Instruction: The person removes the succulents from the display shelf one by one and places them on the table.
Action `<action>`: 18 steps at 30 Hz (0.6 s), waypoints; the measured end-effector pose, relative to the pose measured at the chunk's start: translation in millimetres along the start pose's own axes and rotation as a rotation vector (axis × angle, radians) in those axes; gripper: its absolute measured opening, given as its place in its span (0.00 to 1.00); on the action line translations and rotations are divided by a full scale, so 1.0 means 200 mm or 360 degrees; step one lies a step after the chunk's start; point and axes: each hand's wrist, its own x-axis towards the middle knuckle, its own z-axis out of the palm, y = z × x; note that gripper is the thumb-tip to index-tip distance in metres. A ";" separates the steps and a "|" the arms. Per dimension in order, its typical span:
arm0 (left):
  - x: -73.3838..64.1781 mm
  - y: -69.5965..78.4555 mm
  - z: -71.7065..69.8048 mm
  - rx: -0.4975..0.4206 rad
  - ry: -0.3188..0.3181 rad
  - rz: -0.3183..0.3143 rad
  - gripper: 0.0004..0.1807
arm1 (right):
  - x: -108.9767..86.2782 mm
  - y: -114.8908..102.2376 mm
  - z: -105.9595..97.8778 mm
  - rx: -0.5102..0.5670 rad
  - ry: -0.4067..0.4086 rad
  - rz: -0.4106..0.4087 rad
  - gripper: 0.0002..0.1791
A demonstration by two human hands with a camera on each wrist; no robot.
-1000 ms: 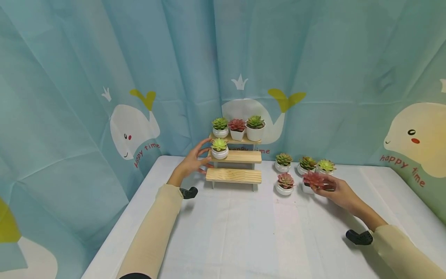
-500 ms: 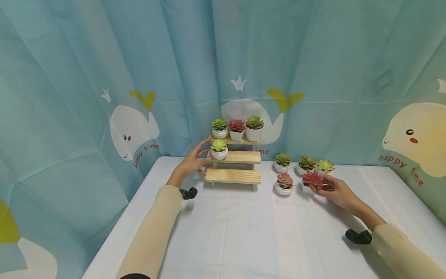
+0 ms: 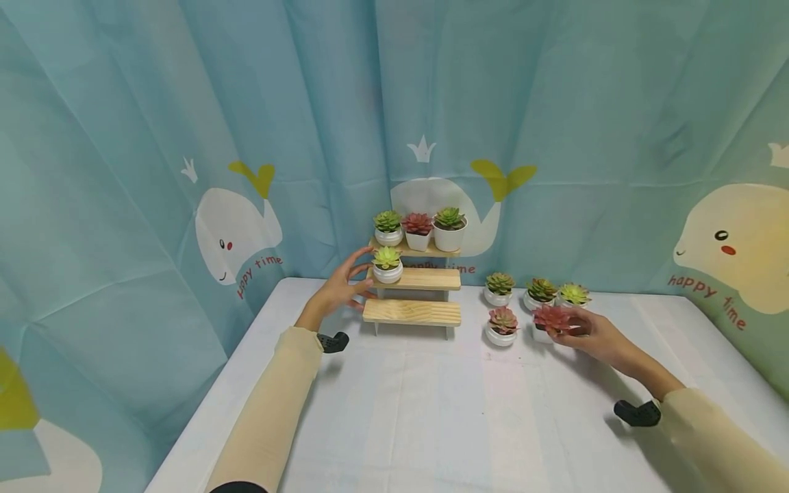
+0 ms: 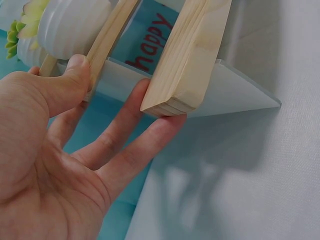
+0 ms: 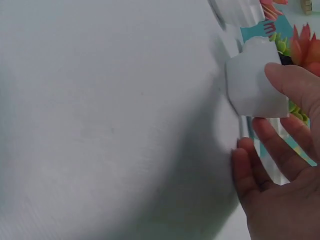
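My left hand rests its spread fingertips on the left ends of a three-step wooden plant stand. In the left wrist view, two fingers touch the lowest plank, and the thumb lies by the plank above. A light-green succulent in a round white pot sits on the middle step beside that hand. On the right of the table, my right hand pinches a red succulent in a square white pot. In the right wrist view, the thumb presses one face of this pot, with a finger at its lower edge.
On the top step stand a green succulent, a red one and a larger green one. Several potted succulents surround the right hand, including a pink-red one and a dark-green one. A whale-print curtain hangs behind.
The head view has shifted very slightly. Both hands keep their places, the left at the stand and the right on the red succulent's pot.
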 end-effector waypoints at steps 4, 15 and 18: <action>0.00 0.00 0.00 0.0000 0.0001 -0.0006 0.42 | 0.00 -0.02 -0.04 -0.0039 -0.0061 0.0013 0.37; 0.00 0.00 0.00 -0.0022 0.0002 -0.0016 0.42 | -0.02 -0.11 -0.19 -0.0147 -0.0208 -0.0023 0.39; 0.00 0.00 0.00 -0.0027 -0.0004 -0.0012 0.42 | -0.03 -0.15 -0.22 -0.0174 -0.0211 -0.0043 0.39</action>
